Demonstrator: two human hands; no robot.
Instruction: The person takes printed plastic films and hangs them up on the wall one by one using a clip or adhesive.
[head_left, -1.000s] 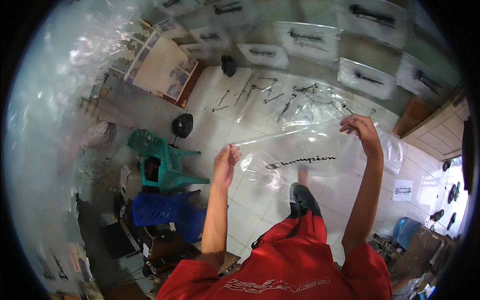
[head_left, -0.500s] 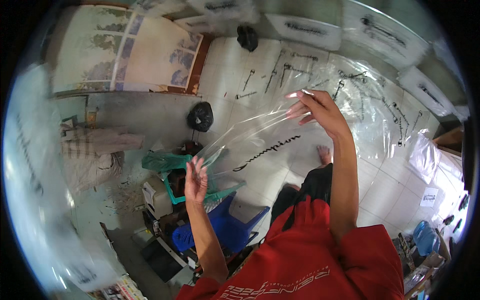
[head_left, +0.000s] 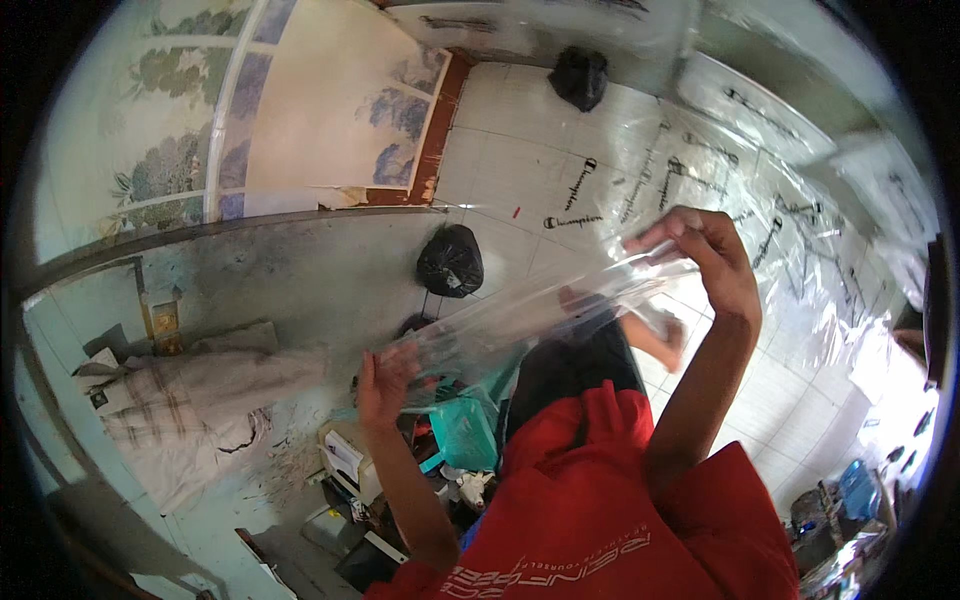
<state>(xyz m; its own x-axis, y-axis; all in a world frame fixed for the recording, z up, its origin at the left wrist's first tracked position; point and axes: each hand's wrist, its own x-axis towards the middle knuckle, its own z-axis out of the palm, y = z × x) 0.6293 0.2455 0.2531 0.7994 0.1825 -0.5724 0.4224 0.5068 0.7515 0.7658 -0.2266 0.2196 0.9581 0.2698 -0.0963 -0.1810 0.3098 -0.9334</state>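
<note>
A clear plastic bag [head_left: 530,305] is stretched between my two hands, its lower part hanging loose and see-through. My left hand [head_left: 388,388] holds its near left end, thumb up, with the fingers seen blurred through the film. My right hand [head_left: 705,255] pinches the other end between thumb and fingers, higher and farther out. Beyond my right hand, more clear plastic bags [head_left: 760,230] with dark lettering lie spread over the tiles.
Two black plastic bundles [head_left: 450,262] [head_left: 578,80] sit on the floor ahead. Folded cloth [head_left: 190,410] lies on the left surface. A teal basket [head_left: 465,432] stands among clutter beside me. A floral-patterned panel [head_left: 330,100] is at far left.
My view has swung, and the surroundings appear shifted. Both hands still hold the bag, which now looks more folded, its dark lettering no longer showing. My legs have changed position.
</note>
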